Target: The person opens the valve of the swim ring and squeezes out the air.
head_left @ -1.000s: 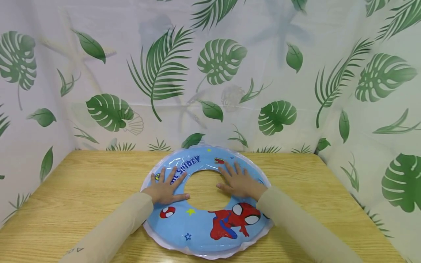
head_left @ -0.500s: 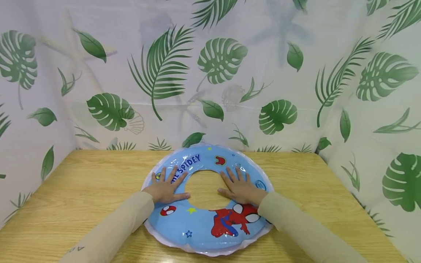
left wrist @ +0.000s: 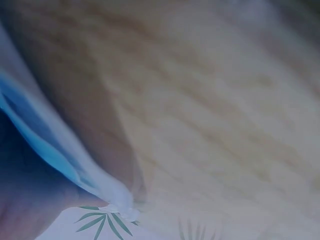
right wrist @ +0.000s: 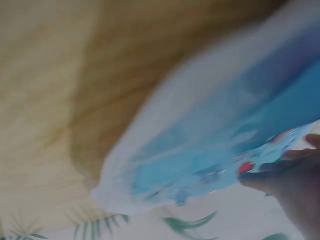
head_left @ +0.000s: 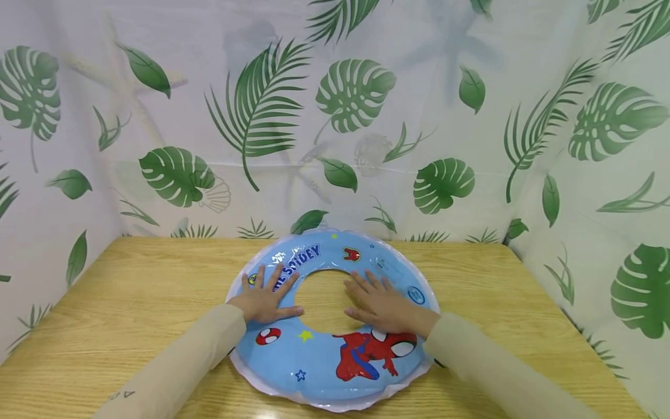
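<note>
A light blue inflatable swim ring (head_left: pixel 314 372) with a clear wavy rim lies on the wooden table, printed with a red cartoon figure, stars and lettering. On its left side rests my left hand (head_left: pixel 262 304), palm down, fingers spread over the lettering and thumb reaching to the inner edge. My right hand (head_left: pixel 384 305) lies across the right side of the ring, fingers straight and closer together, tips at the inner edge. In the right wrist view the ring's outer edge (right wrist: pixel 200 170) slopes past the hand (right wrist: pixel 295 180). The left wrist view shows a strip of the ring (left wrist: pixel 45 145) beside blurred table.
The wooden table (head_left: pixel 131 302) spreads out on both sides of the ring and shows through its hole. A white leaf-printed cloth (head_left: pixel 220 134) stands behind the table and along both sides. Beige sleeves cover both forearms.
My right hand has shifted slightly over the ring's right side, its fingers now closer together and pointing more to the left. The left hand has stayed in place on the ring.
</note>
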A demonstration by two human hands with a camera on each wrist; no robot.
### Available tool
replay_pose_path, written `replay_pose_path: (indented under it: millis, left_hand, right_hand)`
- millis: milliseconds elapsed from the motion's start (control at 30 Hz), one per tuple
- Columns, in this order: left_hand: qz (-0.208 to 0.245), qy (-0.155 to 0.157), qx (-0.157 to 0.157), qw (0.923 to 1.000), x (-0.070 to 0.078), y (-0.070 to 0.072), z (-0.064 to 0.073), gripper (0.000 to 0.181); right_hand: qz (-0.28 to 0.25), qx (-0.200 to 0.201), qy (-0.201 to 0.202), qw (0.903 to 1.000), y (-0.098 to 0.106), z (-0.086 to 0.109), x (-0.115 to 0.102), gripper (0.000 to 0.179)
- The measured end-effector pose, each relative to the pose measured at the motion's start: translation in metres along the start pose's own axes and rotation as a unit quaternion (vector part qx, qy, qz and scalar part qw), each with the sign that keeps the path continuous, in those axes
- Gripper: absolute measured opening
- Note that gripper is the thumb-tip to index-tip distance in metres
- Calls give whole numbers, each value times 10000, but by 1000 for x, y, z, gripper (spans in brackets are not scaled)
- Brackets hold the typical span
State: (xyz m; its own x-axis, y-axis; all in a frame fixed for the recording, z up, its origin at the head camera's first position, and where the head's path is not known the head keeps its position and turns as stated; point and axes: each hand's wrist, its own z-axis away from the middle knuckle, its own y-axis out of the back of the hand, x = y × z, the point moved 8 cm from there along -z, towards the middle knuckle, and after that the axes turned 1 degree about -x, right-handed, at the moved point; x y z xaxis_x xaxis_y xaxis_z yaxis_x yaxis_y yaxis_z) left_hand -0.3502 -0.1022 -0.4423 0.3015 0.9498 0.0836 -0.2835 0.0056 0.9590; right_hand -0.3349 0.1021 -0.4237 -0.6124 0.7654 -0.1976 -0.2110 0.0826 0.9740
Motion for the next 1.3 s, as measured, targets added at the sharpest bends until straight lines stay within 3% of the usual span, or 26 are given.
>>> replay_pose_path:
  millis: [200,433,667,1033,1300]
  left_hand:
    - [-43,39,5,10000,-1,1,1,82]
    - [-61,15,27,10000,0,2,2,80]
    - [9,-41,59,10000,2,2,3,80]
    - [51,-47,68,10000,-2,-2,-1,82]
    - [80,-77,105,9999,-1,-1,0,82]
  right_hand:
    - [-290,-111,1505,9881,-1,23,-52,61]
    - [-537,-547,2309,9699,-18,42,-89,59]
    - [-132,-1017,2496,9629,-42,49,-91,59]
    - [965,-869,2534,9586,-51,50,-93,59]
    - [995,-803,2550,9584,-52,51,-92,59]
